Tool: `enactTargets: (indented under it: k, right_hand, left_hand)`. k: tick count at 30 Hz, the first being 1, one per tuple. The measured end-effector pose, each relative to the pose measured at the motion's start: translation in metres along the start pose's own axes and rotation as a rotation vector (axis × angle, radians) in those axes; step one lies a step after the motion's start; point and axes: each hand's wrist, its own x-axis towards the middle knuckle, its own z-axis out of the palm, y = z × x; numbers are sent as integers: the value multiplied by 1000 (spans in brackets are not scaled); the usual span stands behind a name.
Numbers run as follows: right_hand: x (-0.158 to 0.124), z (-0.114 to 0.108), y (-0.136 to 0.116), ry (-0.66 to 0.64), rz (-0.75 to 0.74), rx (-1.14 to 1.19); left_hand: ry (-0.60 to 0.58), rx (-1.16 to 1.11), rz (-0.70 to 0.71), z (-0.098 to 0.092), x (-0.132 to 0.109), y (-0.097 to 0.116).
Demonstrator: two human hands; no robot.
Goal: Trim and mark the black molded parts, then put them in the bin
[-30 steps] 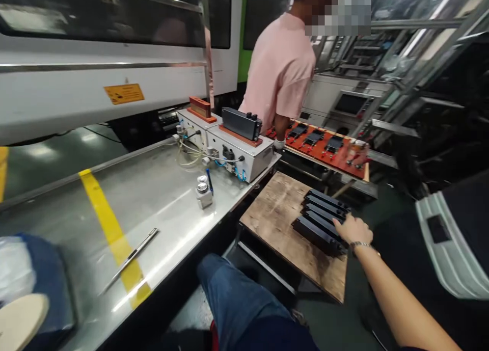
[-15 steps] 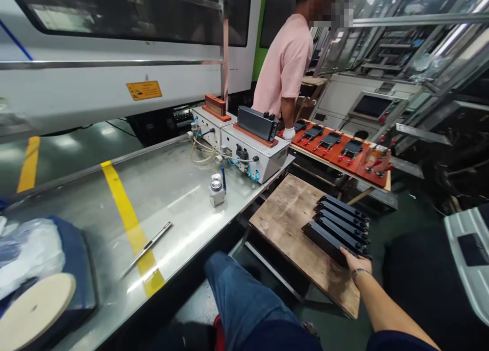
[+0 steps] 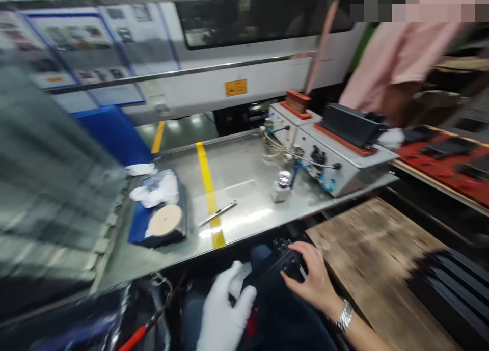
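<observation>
A long black plastic housing point(image 3: 269, 267) is held over my lap, tilted, its knobbed end up and to the right. My right hand point(image 3: 315, 279), bare with a metal wristband, grips that end between thumb and fingers. My left hand point(image 3: 225, 310), in a white glove, is at the lower left end. Its thumb and fingers are apart, curved around that end, with a gap showing. Several similar black housings point(image 3: 454, 285) lie side by side on the wooden table point(image 3: 376, 234) at the right, blurred.
On the metal bench point(image 3: 244, 183) are a silver pen-like tool point(image 3: 218, 213), small bottles point(image 3: 281, 189) and a blue bin point(image 3: 183, 208). Grey fixture boxes point(image 3: 344, 172) carry another black housing point(image 3: 351, 127). A co-worker in pink point(image 3: 401, 60) stands behind the red fixture table point(image 3: 451, 157).
My right hand has lifted a black housing off the wooden table and brought it left over my lap. My gloved left hand has come into view beside it. The view has turned left.
</observation>
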Motion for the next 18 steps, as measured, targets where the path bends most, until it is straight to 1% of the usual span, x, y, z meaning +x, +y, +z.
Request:
enactTargets:
  k: [1,2,4,6,7,9,10,12,13,14,16,18]
  right_hand:
    - [3,11,-20,-76,-105,44]
    - [6,20,-38,-155,-203,84]
    - [16,37,-65,-311,-368,146]
    - [37,53,-79,-440,-474,174]
    - [53,61,-83,-488,-500,173]
    - [91,81,-83,-548,-501,142]
    - [112,93,-83,-567,-484,115]
    - [147,115,-81,-584,-430,48]
    - [161,125,-81,-590,-406,17]
    - [170,134,-81,-599,-383,-11]
    - [180,145,-80,-620,-334,-55]
    - [181,147,-74,-640,-268,-84]
  left_hand:
    - [-17,118,17,4,6,-4]
    - [-1,187,39,7,10,-9]
    - [-2,243,-40,6,13,-20]
    - [80,136,-150,-5,8,-29]
    - [145,51,-200,-13,3,-33]
    - [250,-143,-257,-30,-9,-34]
    - [274,-237,-263,-39,-15,-33]
    - [276,-387,-251,-52,-25,-26]
    - [268,-447,-232,-57,-29,-21]
    - [266,-492,-210,-60,-32,-17]
    - [275,-547,-190,-62,-37,-10]
    - [271,-594,-170,-63,-41,-6]
